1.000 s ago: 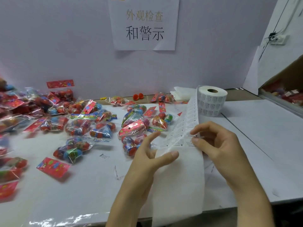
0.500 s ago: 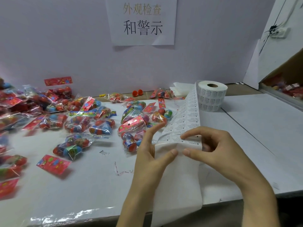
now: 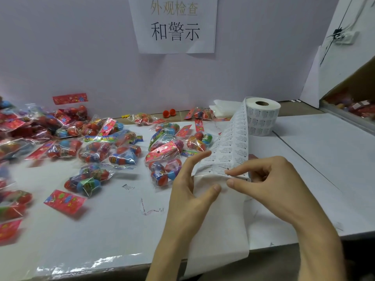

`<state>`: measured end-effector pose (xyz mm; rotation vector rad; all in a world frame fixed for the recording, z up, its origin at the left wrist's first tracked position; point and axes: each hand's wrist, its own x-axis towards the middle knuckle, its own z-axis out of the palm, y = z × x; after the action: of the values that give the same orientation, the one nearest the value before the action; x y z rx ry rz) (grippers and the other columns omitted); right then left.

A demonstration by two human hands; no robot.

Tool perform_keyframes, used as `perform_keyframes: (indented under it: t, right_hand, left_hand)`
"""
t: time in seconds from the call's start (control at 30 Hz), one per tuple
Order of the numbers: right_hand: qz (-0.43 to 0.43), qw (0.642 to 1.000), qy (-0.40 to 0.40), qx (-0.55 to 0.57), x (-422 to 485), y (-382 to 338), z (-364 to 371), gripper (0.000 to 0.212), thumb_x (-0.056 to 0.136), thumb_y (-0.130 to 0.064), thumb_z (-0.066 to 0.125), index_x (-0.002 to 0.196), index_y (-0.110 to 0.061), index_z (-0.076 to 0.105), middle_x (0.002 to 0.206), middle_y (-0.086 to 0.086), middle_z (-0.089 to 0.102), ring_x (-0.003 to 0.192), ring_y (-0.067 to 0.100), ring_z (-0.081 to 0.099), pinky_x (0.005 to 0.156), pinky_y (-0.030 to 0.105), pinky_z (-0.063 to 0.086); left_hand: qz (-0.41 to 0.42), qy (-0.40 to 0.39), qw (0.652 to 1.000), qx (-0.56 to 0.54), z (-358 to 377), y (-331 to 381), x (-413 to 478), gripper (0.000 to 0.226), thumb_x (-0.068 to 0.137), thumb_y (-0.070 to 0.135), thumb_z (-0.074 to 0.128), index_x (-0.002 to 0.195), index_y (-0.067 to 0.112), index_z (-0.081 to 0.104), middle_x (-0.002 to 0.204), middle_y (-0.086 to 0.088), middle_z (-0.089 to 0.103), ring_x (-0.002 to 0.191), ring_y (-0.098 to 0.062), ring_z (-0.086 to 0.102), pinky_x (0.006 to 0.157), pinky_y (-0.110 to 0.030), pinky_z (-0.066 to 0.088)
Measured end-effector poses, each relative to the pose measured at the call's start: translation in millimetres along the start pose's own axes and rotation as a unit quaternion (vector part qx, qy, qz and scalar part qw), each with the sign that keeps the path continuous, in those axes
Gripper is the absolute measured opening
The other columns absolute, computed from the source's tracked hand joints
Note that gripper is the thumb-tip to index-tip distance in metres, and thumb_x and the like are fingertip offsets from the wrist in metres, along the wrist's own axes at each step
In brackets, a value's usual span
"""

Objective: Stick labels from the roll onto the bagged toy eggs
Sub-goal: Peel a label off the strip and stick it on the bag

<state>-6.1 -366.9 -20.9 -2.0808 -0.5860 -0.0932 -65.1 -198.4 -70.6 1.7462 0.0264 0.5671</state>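
Observation:
A white label roll stands at the back of the table. Its strip of printed labels runs down to my hands, and bare backing paper hangs over the table's front edge. My left hand holds the strip between thumb and fingers at its left edge. My right hand pinches a label at the strip's lower right with thumb and forefinger. Several clear bags of toy eggs lie scattered left of my hands, the nearest bag just beside my left fingers.
A white table carries everything. More bagged eggs pile up at the far left, with loose red header cards nearby. A paper sign hangs on the back wall. A cardboard box with more goods sits at the right.
Both hands have slid a little up the strip toward the printed labels. My right thumb and forefinger have closed on a label's edge. The view has shifted slightly.

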Motion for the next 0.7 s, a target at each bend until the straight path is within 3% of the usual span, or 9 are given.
perform_keyframes:
  t: [0.1,0.3,0.43,0.53,0.6,0.67,0.7]
  right_hand:
    - [-0.001,1.0,0.009,0.0,1,1,2,0.012,0.074,-0.028,0.089,0.078,-0.037,0.082,0.046,-0.017,0.045,0.047,0.005,0.039,0.046,0.014,0.032]
    - [0.013,1.0,0.01,0.001,2,3,1,0.008,0.076,-0.031,0.087,0.076,-0.036,0.081,0.046,-0.014,0.045,0.046,0.005,0.04,0.046,0.014,0.034]
    - [0.009,0.998,0.053,0.015,4,7,0,0.01,0.079,-0.033,0.084,0.072,-0.036,0.078,0.046,-0.01,0.045,0.045,0.006,0.04,0.046,0.015,0.036]
    - [-0.013,0.986,0.155,0.058,6,10,1,0.009,0.083,-0.034,0.081,0.075,-0.032,0.077,0.054,-0.002,0.055,0.052,0.015,0.054,0.053,0.026,0.049]
    - [-0.038,0.957,0.269,0.1,7,8,-1,0.007,0.09,-0.035,0.075,0.083,-0.034,0.075,0.064,-0.001,0.062,0.057,0.01,0.059,0.056,0.02,0.05]
    - [-0.059,0.931,0.343,0.114,5,5,-4,0.005,0.094,-0.037,0.069,0.092,-0.035,0.073,0.067,-0.003,0.061,0.059,0.012,0.058,0.053,0.013,0.045]
    - [-0.063,0.923,0.361,0.118,5,4,-5,0.007,0.095,-0.038,0.067,0.096,-0.034,0.072,0.067,-0.004,0.061,0.059,0.015,0.057,0.053,0.014,0.045]
  left_hand:
    - [0.003,0.001,1.0,0.003,1,0,1,0.064,0.085,0.001,0.079,0.135,0.035,0.058,0.138,0.028,0.057,0.13,0.019,0.042,0.096,0.007,0.029]
    - [0.01,-0.02,1.0,0.006,0,-1,0,0.065,0.086,-0.002,0.077,0.133,0.038,0.057,0.132,0.038,0.055,0.13,0.019,0.041,0.096,0.005,0.03]
    - [0.024,-0.051,0.998,0.017,2,-1,-1,0.071,0.083,-0.008,0.073,0.133,0.039,0.058,0.133,0.037,0.055,0.132,0.015,0.043,0.1,0.0,0.032]
    - [0.0,-0.086,0.996,0.014,3,-4,-2,0.076,0.083,-0.004,0.074,0.136,0.047,0.054,0.138,0.035,0.053,0.132,0.008,0.048,0.106,-0.01,0.039]
    - [-0.019,-0.108,0.994,0.025,5,-6,-3,0.081,0.085,0.004,0.075,0.139,0.056,0.045,0.14,0.042,0.046,0.129,0.01,0.049,0.105,-0.012,0.043]
    - [-0.007,-0.099,0.992,0.079,9,-5,-5,0.086,0.086,0.015,0.078,0.139,0.065,0.033,0.147,0.052,0.026,0.137,0.024,0.028,0.111,-0.006,0.028]
    - [0.005,-0.077,0.991,0.11,11,-4,-5,0.086,0.086,0.02,0.079,0.14,0.067,0.03,0.155,0.048,0.013,0.143,0.023,0.013,0.116,-0.011,0.018]
